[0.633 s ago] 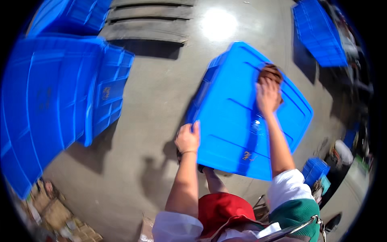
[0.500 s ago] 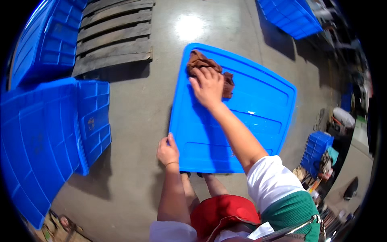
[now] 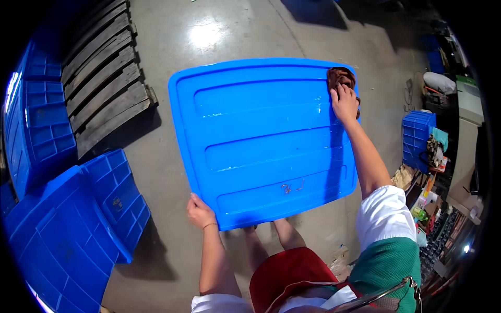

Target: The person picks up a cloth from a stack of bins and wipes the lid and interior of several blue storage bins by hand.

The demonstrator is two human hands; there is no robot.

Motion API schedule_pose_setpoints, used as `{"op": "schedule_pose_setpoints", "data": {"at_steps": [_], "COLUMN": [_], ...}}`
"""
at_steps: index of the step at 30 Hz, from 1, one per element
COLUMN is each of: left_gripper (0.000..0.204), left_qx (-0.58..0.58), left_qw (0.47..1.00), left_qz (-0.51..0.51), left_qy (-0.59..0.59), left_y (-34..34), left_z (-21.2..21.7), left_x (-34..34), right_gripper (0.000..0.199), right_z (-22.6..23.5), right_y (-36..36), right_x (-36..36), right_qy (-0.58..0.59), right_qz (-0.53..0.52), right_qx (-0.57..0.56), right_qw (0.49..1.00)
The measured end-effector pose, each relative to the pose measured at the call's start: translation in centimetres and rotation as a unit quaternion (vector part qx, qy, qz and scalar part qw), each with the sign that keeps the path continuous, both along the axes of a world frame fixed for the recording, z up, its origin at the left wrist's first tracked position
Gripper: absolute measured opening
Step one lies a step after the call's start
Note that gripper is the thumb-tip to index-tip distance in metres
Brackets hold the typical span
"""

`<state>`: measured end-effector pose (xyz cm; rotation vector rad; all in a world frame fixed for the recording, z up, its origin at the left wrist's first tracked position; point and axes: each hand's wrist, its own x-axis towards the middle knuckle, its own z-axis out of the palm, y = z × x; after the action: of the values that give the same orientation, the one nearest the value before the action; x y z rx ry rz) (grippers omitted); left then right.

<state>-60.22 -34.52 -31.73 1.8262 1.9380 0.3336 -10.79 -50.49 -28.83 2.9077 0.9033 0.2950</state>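
One view only, from the head camera looking down. Two bare hands work on a big blue plastic lid (image 3: pixel 266 141), ribbed with long raised panels and glossy as if wet, held over the concrete floor (image 3: pixel 229 31) in front of the person's knees. The left hand (image 3: pixel 200 211) grips the lid's near left corner, fingers curled under the edge, thumb on top. The right hand (image 3: pixel 344 101) reaches across to the far right corner and presses flat, fingers spread and closed on nothing, on a crumpled brown rag (image 3: pixel 340 78) that lies right at the rim.

To wipe well here, I judge the left hand should keep the corner firmly braced so the lid does not swing under pressure, while the rag is drawn along the grooves between the raised panels rather than across them, reaching fully into the corner.

Around them: a dark wooden pallet (image 3: pixel 104 78) lies to the far left, blue crates (image 3: pixel 73 229) lean at the near left, and a small blue crate (image 3: pixel 417 138) sits among clutter on the right.
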Motion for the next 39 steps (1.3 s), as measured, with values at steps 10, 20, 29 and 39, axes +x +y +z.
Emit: {"op": "schedule_pose_setpoints", "data": {"at_steps": [10, 20, 29, 39], "left_gripper": [0.044, 0.04, 0.043, 0.04], "left_qx": [-0.039, -0.04, -0.023, -0.029], "left_qw": [0.998, 0.999, 1.0, 0.999], "left_qz": [0.003, 0.019, 0.0, 0.02], "left_qy": [0.042, 0.008, -0.013, -0.008], "left_y": [0.1, 0.1, 0.0, -0.3], "left_z": [0.2, 0.4, 1.0, 0.2], "left_x": [0.3, 0.3, 0.9, 0.9], "right_gripper": [0.025, 0.031, 0.047, 0.037], "right_z": [0.3, 1.4, -0.5, -0.6], "right_y": [24.9, 20.9, 0.3, 15.8], "right_x": [-22.1, -21.4, -7.2, -34.0], "right_qy": [0.158, 0.227, 0.029, 0.202], "right_qz": [0.228, 0.433, -0.036, 0.251], "right_qx": [0.198, 0.169, 0.081, 0.184], "right_qw": [0.94, 0.856, 0.996, 0.929]}}
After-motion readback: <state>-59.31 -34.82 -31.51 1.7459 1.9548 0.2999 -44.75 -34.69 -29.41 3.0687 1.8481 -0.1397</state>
